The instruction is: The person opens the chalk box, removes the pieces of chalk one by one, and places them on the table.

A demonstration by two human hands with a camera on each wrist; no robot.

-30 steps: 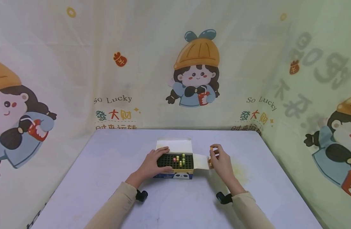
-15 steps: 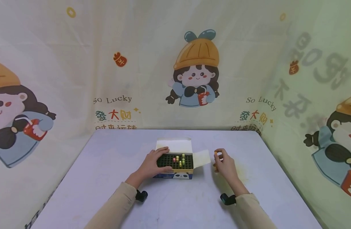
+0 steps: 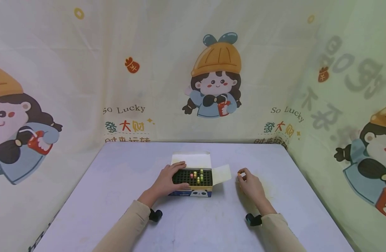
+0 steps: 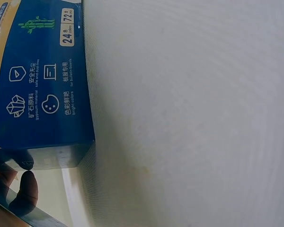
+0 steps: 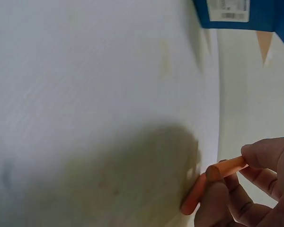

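A blue and yellow chalk box with a panda print stands with its lid folded back. Its black holder has rows of holes, with a few yellow-green chalk sticks and a pink chalk stick upright in it. My left hand holds the box at its left end, thumb along the front rim and fingers at the back. To the right of the box my right hand pinches an orange chalk stick. Below it in the right wrist view, a second orange chalk stick lies against the fingers, close over the table.
The white side flap sticks out from the box's right end, and the raised lid stands behind. All of this is on a white table, with a printed cloth backdrop around it.
My right hand has moved right, away from the side flap, and lowered toward the table with the orange chalk. The flap has swung upward. My left hand and the box have stayed put.
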